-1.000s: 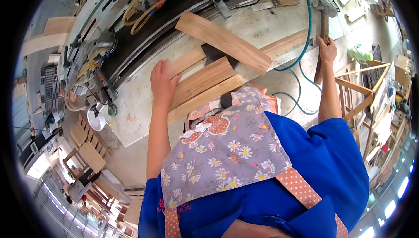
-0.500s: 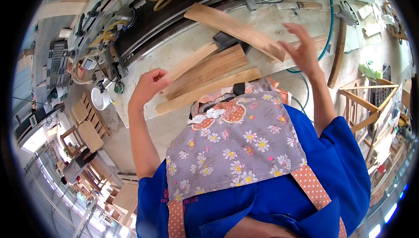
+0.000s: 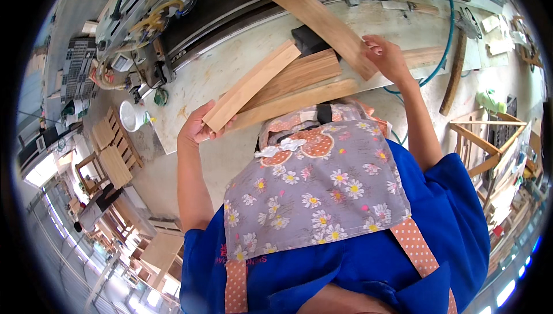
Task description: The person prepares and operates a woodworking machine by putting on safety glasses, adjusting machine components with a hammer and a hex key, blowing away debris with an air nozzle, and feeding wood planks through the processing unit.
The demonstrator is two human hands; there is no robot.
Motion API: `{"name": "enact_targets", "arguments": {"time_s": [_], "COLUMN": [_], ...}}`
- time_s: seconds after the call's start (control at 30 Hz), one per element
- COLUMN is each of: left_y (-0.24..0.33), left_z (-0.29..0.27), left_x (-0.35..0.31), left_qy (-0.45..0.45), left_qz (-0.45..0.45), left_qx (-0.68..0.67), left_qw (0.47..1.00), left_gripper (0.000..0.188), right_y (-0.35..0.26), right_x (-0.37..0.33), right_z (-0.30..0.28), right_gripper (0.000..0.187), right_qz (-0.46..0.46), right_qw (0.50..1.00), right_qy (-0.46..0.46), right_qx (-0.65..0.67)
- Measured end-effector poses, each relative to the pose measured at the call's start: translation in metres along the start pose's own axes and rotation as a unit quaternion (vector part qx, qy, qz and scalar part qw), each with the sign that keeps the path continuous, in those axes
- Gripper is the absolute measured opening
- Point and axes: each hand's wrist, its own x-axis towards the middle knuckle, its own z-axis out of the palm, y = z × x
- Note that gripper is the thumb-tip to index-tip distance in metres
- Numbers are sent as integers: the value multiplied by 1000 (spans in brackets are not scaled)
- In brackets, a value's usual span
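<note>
Near the table's front left, my left hand [image 3: 200, 123] grips the near end of a pale wooden board [image 3: 253, 85], thumb on its top and fingertips curled under it. My right hand [image 3: 385, 59] has its fingers closed at the near right end of a longer, slightly curved wooden board [image 3: 319, 23], which slants away to the far left. Beneath and beside the left board lie a browner wooden board [image 3: 308, 75] and a narrow one [image 3: 302, 104] along the table edge. Between the two held boards sits a dark object [image 3: 310, 39], its kind unclear.
A machine bed with a dark rail [image 3: 216, 36] runs behind the pale table [image 3: 193, 86]. At right are a teal hose [image 3: 450, 20], a long-handled hammer [image 3: 455, 75] and a wooden frame [image 3: 484, 138]. A white bucket [image 3: 131, 116] stands left; a person is farther off.
My left hand has raised and tilted its board, so the broad face shows. My right hand, open beside the long board before, has closed on its end, and that board now slants more steeply.
</note>
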Motion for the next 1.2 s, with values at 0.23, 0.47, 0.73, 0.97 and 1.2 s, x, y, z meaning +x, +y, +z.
{"name": "enact_targets", "arguments": {"time_s": [0.23, 0.47, 0.73, 0.97, 1.2], "left_y": [-24, -25, -17, 9, 27], "left_z": [-25, -6, 16, 55, 66], "left_x": [-23, -9, 13, 31, 32], "left_qy": [-69, -145, -109, -170, -142], "left_qz": [52, 57, 31, -16, 55], "left_qx": [25, 114, 169, 210, 283], "left_qw": [996, 981, 979, 963, 947], "left_gripper": [65, 70, 67, 55, 60], "right_y": [-7, -66, -69, -2, 50], "right_x": [-8, -21, -60, -66, -37], "right_z": [9, 29, 39, 3, -57], "right_gripper": [32, 43, 27, 18, 31], "right_qz": [-48, 94, 146, 39, -76], "right_qw": [988, 908, 815, 971, 933], "right_qy": [146, -121, -179, 199, 52], "right_qx": [26, 391, 531, 129, -347]}}
